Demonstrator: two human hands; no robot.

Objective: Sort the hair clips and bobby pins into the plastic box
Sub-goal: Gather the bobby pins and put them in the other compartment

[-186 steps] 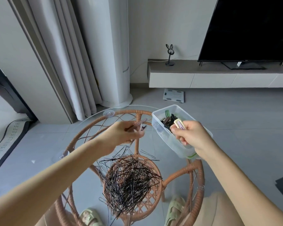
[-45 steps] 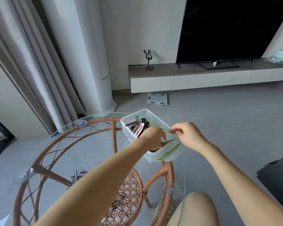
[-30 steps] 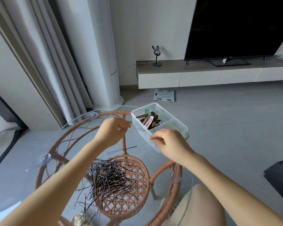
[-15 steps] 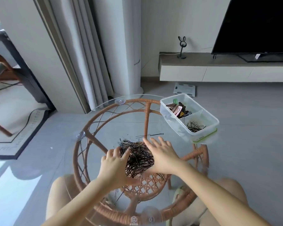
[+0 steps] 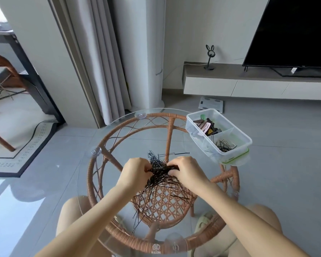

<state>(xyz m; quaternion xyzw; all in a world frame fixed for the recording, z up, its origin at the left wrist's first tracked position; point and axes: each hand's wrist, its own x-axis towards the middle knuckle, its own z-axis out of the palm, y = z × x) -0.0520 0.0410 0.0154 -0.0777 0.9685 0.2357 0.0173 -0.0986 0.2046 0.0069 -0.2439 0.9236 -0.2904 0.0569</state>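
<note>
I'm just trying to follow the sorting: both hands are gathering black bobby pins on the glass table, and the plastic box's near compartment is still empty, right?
Not quite. The head view shows the near compartment of the plastic box already holds a small heap of bobby pins; the colored hair clips lie in the far one. The rest stands: the left hand and right hand are bunching pins on the glass table.

Soft daylight is coming from my left, glaring pale on the glossy grey floor tiles point(image 5: 13, 210) and the round clear glass worktop point(image 5: 93, 182). The wide lens is bending edges; focus is staying sharp.
</note>
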